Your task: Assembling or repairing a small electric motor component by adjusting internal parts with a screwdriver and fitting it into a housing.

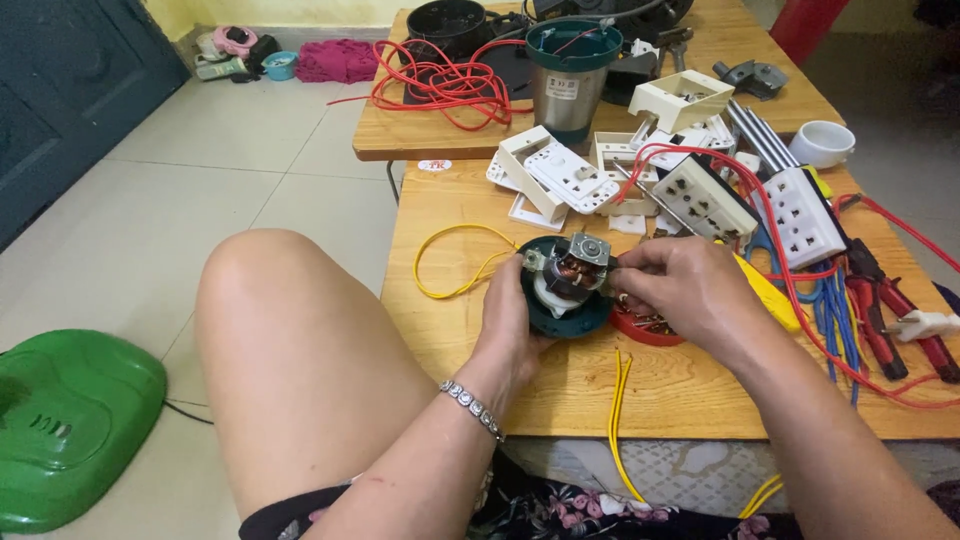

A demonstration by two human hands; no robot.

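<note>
The left hand [508, 318] gripped a small electric motor [572, 272] by its round dark green base, holding it just above the desk [560, 385] near the front edge, toward the left corner. The right hand [678, 290] was pinched at the motor's right side, its fingertips at the metal frame; what they pinched was too small to tell. The motor sat bare, copper windings and steel core exposed, with no cover on it and a yellow wire [452, 262] looping from it across the desk, loose at its far end as far as could be seen. So the work looked mid-way: the motor was opened up, not closed or wired in. A red dish [640, 328] lay just beside the base, under the right hand. White socket boxes [700, 195] and red-handled pliers [905, 330] lay toward the right edge.
</note>
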